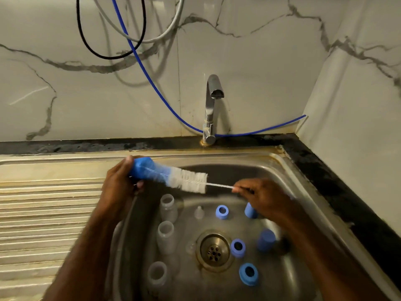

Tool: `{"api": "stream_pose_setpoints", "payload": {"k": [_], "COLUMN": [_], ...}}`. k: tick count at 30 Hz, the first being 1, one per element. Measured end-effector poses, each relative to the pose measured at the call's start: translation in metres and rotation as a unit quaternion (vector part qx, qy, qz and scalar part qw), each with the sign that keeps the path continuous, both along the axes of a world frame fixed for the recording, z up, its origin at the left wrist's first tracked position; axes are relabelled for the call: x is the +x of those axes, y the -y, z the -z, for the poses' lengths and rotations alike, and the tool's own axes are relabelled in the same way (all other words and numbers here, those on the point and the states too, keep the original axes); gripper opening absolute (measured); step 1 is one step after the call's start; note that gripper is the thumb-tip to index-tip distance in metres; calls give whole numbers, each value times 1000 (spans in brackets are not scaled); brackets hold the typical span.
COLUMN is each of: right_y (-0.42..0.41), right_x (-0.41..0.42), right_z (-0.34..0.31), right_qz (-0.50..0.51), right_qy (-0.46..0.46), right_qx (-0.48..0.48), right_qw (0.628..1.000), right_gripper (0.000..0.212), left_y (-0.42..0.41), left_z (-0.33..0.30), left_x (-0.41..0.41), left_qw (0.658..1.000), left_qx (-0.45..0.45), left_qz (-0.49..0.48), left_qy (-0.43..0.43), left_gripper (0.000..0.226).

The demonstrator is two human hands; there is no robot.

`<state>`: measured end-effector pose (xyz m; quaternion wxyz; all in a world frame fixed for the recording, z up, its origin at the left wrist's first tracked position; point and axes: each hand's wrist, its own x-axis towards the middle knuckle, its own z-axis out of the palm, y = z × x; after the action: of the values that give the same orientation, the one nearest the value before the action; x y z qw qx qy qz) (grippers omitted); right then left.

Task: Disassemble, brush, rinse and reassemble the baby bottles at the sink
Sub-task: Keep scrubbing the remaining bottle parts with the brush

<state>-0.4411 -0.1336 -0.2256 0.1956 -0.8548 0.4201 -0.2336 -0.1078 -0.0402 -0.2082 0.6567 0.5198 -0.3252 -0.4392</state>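
Bottles, three clear bodies, are standing open-mouthed along the left side of the sink (288,170) floor: one far (168,207), one in the middle (166,236), one near (157,275). I am seeing them already stripped, with blue collar rings lying around the drain (214,252), one far (222,212), one just right of the drain (237,247) and one near (248,274), and two blue caps further right (251,210) (266,239). A clear teat (199,212) is sitting between the far bottle and the far ring.

My left hand (118,185) is gripping the blue handle end of the bottle brush (173,175), fingers wrapped round it. My right hand (260,195) is pinching the thin white stem (220,186) sticking out past the bristles, held over the basin.

What is worrying me: that thin stem looks like a separate small brush, and if I am tugging at an angle it could bend or spring free and flick water. The bottles are standing loose and light, so a forearm passing over them could be tipping one onto the drain. The teat is nearly transparent against the steel, so I am at risk of missing it or knocking it towards the drain holes. The tap (213,105) is not running, so brushing dry may be leaving residue.
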Motion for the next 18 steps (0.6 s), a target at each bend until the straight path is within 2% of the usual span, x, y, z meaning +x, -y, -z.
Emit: {"api": "stream_pose_setpoints", "payload": {"k": [2,3,5,8,12,14,15,17,18], "right_y": [-11,-14,-14,-5,5,5,2,-8,-12], "right_x": [11,16,20,16,8,3,3,10,14], "right_z": [-3,-3,1,8,9,4,1,-5,-7], "right_qz": [-77,-98,-86,-11,85,94,65,-22,-58], "right_qy": [-7,3,45,89,108,70,58,59,73], "right_qx": [103,134,141,32,-88,-136,-105,39,119], "right_qw": [992,986,985,995,987,984,991,997,988], "right_gripper": [17,16,3,19,3,9,10,12,17], "left_y": [2,2,3,1,2,1,1,-2,-3], "left_z": [0,1,1,-2,-2,-2,-3,-3,-3], "left_x": [7,9,12,10,4,0,-2,-1,1], "left_qw": [991,986,985,986,989,991,991,989,988], "left_qx": [14,15,-6,-34,-31,-45,-60,-87,-94], "left_qz": [-12,-19,-44,-62,-25,-15,-18,-34,-40], "left_qy": [-134,-164,-167,-149,-140,-122,-117,-115,-112], "left_gripper": [57,60,65,67,48,34,31,34,38]}}
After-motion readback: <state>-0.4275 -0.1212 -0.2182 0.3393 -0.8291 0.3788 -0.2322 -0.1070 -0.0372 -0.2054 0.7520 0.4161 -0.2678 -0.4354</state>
